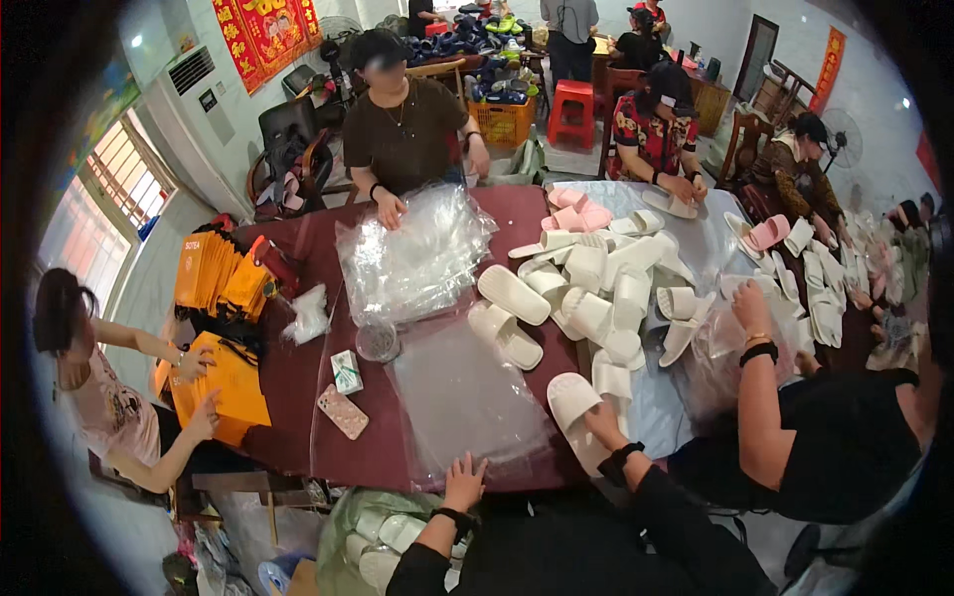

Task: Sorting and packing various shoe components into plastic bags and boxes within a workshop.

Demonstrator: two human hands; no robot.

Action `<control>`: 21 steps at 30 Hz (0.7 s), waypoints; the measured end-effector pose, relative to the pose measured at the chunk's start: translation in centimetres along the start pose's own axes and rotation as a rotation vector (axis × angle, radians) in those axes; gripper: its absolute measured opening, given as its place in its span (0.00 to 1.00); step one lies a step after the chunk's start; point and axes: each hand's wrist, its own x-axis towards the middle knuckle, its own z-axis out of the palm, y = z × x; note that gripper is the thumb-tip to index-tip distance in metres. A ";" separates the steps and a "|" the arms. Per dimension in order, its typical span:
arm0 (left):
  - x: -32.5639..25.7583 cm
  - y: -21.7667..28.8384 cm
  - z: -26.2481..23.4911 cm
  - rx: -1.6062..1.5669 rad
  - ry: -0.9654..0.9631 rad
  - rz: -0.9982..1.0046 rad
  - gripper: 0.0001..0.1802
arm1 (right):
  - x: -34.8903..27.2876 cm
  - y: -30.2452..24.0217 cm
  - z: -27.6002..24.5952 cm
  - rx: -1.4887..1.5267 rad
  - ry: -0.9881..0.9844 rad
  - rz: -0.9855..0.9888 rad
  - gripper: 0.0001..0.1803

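Observation:
My left hand point(463, 483) rests with fingers apart at the near edge of the table, touching the lower edge of a stack of clear plastic bags point(467, 397). My right hand point(602, 425) grips a white slipper point(573, 397) at the table's front, its toe strap pointing away from me. The inner fingers of that hand are partly hidden by the slipper. Just beyond lies a heap of white slippers point(591, 313), with a few pink slippers point(578, 211) at its far end.
A larger pile of clear bags point(412, 253) lies opposite, by a standing person. A phone point(343, 411), a small box point(346, 372) and a round clear container point(377, 343) sit left of the bags. Orange bags point(224, 382) are at far left; co-workers surround the table. Below is a sack of slippers point(397, 531).

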 end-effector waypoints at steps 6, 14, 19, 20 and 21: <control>1.6 -1.2 -0.1 0.004 0.123 0.061 0.35 | -9.4 -5.8 -4.2 0.251 -0.120 -0.067 0.22; 4.3 -1.3 -1.9 -0.106 0.293 0.171 0.25 | -14.9 -5.4 -3.9 0.055 -0.453 -0.167 0.25; 4.6 -2.4 -1.4 -0.159 0.361 0.228 0.11 | -14.7 -4.1 -0.4 0.150 -0.582 -0.195 0.25; 4.5 -2.0 -2.0 -0.178 0.383 0.234 0.11 | -14.6 -4.2 -0.1 0.116 -0.591 -0.242 0.25; 4.0 -1.8 -2.7 -0.196 0.405 0.229 0.10 | -14.5 -4.8 0.2 0.079 -0.611 -0.290 0.26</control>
